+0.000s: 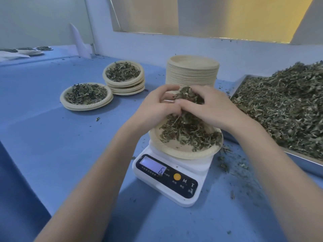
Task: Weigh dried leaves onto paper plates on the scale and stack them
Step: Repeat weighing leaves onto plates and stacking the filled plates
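Both forearms reach forward over the scale (172,173). The left hand (155,106) and right hand (212,107) meet above the paper plate (185,151) on it, fingers curled around 1 clump of dried leaves (187,96). The display reads 6.

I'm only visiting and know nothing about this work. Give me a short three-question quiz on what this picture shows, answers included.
1. True or false: the paper plate on the scale is bare.
2. What do the left hand and right hand hold over it?
3. Where is the bulk supply? A metal tray at right; B tall stack of empty plates; C filled plates at left.

Key: 1 false; 2 a clump of dried leaves; 3 A.
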The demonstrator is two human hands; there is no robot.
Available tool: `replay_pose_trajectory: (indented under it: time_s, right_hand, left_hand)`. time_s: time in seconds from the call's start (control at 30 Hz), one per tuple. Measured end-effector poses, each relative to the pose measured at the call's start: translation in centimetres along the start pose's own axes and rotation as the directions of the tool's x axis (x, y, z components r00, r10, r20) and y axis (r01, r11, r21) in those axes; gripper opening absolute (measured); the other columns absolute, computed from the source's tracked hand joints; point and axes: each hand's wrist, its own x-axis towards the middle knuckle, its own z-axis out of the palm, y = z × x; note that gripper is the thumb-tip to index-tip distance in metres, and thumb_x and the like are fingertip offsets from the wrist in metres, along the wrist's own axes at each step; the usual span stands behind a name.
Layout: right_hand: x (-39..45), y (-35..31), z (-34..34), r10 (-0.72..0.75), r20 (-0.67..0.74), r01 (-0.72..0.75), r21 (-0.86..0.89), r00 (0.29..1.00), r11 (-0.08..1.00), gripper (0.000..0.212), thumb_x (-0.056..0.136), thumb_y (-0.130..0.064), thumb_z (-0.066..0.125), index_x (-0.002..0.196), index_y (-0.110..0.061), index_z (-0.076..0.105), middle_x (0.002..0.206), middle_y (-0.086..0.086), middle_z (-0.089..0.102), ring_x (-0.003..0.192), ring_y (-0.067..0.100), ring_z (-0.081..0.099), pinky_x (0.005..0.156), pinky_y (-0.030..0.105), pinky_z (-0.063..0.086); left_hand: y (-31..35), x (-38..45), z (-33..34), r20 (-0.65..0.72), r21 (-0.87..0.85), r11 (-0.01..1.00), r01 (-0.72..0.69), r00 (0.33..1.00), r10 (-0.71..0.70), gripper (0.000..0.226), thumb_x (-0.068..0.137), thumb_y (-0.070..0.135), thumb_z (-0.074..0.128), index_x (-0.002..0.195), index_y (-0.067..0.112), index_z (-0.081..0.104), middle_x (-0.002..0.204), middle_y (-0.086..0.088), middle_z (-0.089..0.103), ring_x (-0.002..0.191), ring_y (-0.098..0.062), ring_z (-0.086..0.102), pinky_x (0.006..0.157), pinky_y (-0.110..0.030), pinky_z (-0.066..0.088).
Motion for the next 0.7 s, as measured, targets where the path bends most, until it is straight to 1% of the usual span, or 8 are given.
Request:
replay_pose_trajectory:
  time_s: [0.13, 0.23, 0.33, 0.4, 0.43, 0.5, 0.63, 0.7]
  right_hand:
    - [0.1, 0.5, 0.2, 0.03, -0.044, -0.029, 0.028, 0.999, 0.999, 0.047, 0.078, -0.071, 0.048, 0.076, -0.024, 0.049, 0.077, -0.017, 0.048, 0.068, -0.016, 0.044, 0.062, -0.001, 0.031]
    - [0.3, 0.5, 0.5, 0.008, -0.056, -0.008, 0.001, 0.998, 1.0, 0.056, 0.074, -0.075, 0.035, 0.07, -0.02, 0.045, 0.069, -0.01, 0.047, 0.062, -0.011, 0.043, 0.057, 0.007, 0.031]
    - [0.3, 0.6, 0.6, 0.0, -0.076, 0.001, 0.016, 0.997, 1.0, 0.054, 0.085, -0.065, 0.044, 0.079, -0.013, 0.055, 0.073, -0.002, 0.055, 0.066, -0.001, 0.047, 0.06, 0.016, 0.033]
    - [0.2, 0.6, 0.7, -0.01, -0.088, 0.011, 0.015, 0.996, 1.0, 0.045, 0.089, -0.055, 0.05, 0.093, -0.012, 0.063, 0.084, 0.002, 0.064, 0.077, 0.01, 0.054, 0.064, 0.019, 0.036]
    - [0.2, 0.5, 0.7, -0.012, -0.103, 0.015, 0.028, 0.995, 1.0, 0.04, 0.09, -0.051, 0.052, 0.095, -0.013, 0.064, 0.084, 0.001, 0.064, 0.076, 0.012, 0.054, 0.063, 0.017, 0.036]
    - [0.1, 0.2, 0.6, -0.01, -0.145, 0.019, 0.062, 0.989, 0.998, 0.034, 0.091, -0.046, 0.055, 0.094, -0.013, 0.064, 0.08, 0.001, 0.064, 0.067, 0.009, 0.051, 0.059, 0.013, 0.034]
    - [0.2, 0.0, 0.6, 0.035, -0.192, -0.002, 0.172, 0.981, 0.985, 0.029, 0.089, -0.04, 0.058, 0.094, -0.013, 0.065, 0.084, 0.003, 0.067, 0.067, 0.002, 0.053, 0.053, 0.007, 0.036]
    - [0.2, 0.1, 0.6, 0.056, -0.201, -0.018, 0.182, 0.978, 0.983, 0.028, 0.089, -0.04, 0.057, 0.094, -0.013, 0.064, 0.086, 0.003, 0.067, 0.073, 0.005, 0.053, 0.056, 0.008, 0.035]
  left_hand:
    - [-1.1, -0.1, 0.3, -0.066, -0.072, 0.995, -0.073, 0.995, 0.069, 0.052, 0.077, -0.002, 0.063, 0.126, 0.013, 0.054, 0.095, 0.0, 0.067, 0.08, -0.005, 0.065, 0.078, -0.02, 0.051]
    - [-1.5, -0.2, 0.5, -0.076, -0.072, 0.993, -0.093, 0.993, 0.087, 0.048, 0.074, 0.004, 0.067, 0.12, 0.017, 0.058, 0.095, 0.004, 0.067, 0.08, -0.002, 0.064, 0.075, -0.015, 0.05]
    - [-1.8, -0.8, 0.7, -0.074, -0.073, 0.991, -0.109, 0.992, 0.104, 0.041, 0.081, -0.003, 0.064, 0.117, 0.015, 0.059, 0.104, -0.002, 0.066, 0.084, 0.002, 0.062, 0.074, -0.009, 0.047]
    - [-2.0, -1.1, 0.6, -0.099, -0.075, 0.99, -0.117, 0.989, 0.11, 0.04, 0.082, -0.002, 0.065, 0.117, 0.016, 0.061, 0.105, -0.003, 0.065, 0.085, -0.001, 0.062, 0.08, -0.013, 0.049]
    - [-2.1, -1.2, 0.6, -0.114, -0.09, 0.988, -0.122, 0.987, 0.111, 0.039, 0.081, -0.001, 0.065, 0.116, 0.016, 0.062, 0.104, -0.003, 0.065, 0.085, -0.002, 0.062, 0.084, -0.016, 0.05]
    - [-2.0, -1.5, 0.4, -0.135, -0.135, 0.982, -0.134, 0.984, 0.116, 0.04, 0.078, 0.003, 0.07, 0.115, 0.018, 0.063, 0.106, -0.003, 0.064, 0.086, 0.001, 0.062, 0.087, -0.021, 0.051]
    - [-2.1, -1.8, 0.4, -0.152, -0.154, 0.975, -0.157, 0.979, 0.134, 0.045, 0.07, 0.014, 0.065, 0.114, 0.022, 0.062, 0.11, 0.001, 0.064, 0.088, -0.004, 0.064, 0.084, -0.021, 0.052]
    - [-2.3, -1.8, 0.4, -0.151, -0.166, 0.975, -0.144, 0.981, 0.119, 0.047, 0.071, 0.011, 0.068, 0.116, 0.023, 0.06, 0.11, 0.002, 0.064, 0.087, -0.007, 0.065, 0.083, -0.022, 0.052]
